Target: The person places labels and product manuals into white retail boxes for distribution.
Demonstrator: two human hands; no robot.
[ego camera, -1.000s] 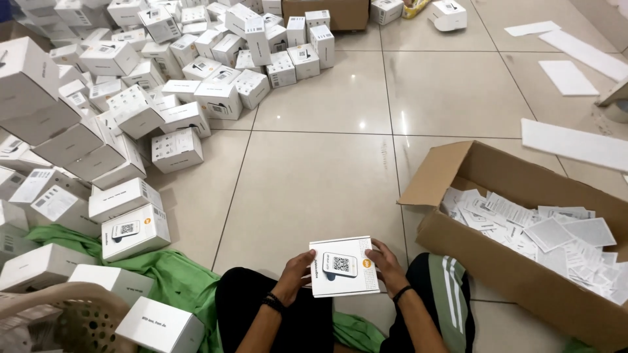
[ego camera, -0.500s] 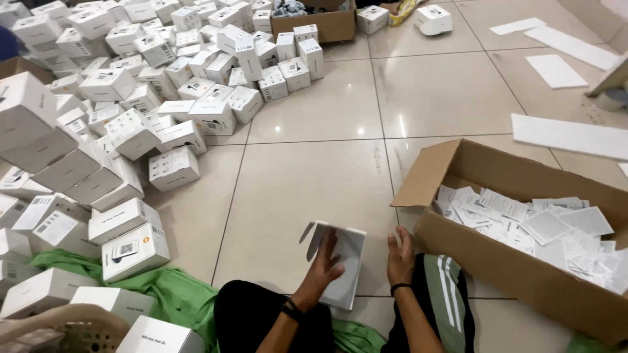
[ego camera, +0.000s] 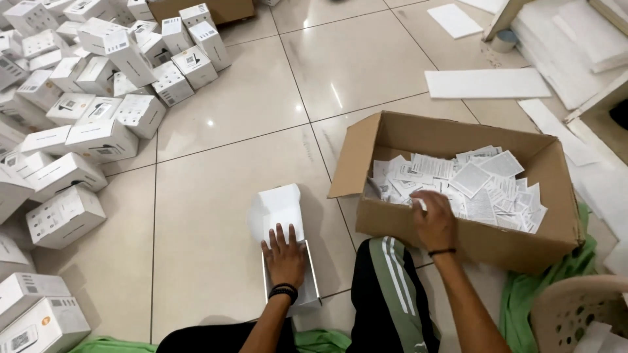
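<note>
L hand flat, palm down, fingers spread on the open white box. Grip not closed on anything, just pressing it to the floor. The box sits on the tile right in front of the person's knees, lid flap tipped up on the far side, tray end towards the body. Black band on that wrist.

R hand is over the near wall of the cardboard carton, fingers curled down into the leaflets. Looks pinched on a white sheet at the fingertips, but can't tell for sure whether it's actually clamped or just touching. Black band on that wrist too.

Handling, my guess: box is thin card, light, stiff along the edges, crushes if squeezed mid-panel, so take it by the side walls near the corners, not by the lid flap. Leaflets are folded paper, v. light, floppy, slide over each other; pinch one by an edge or corner to avoid lifting a clump.

Around: carton stands to the right of the box, one flap standing up towards it. Pile of closed white boxes along the left side of the floor up to the far-left corner. White flat panels on the floor beyond the carton. Green cloth under the carton's near-right corner, perforated plastic basket at bottom right.
</note>
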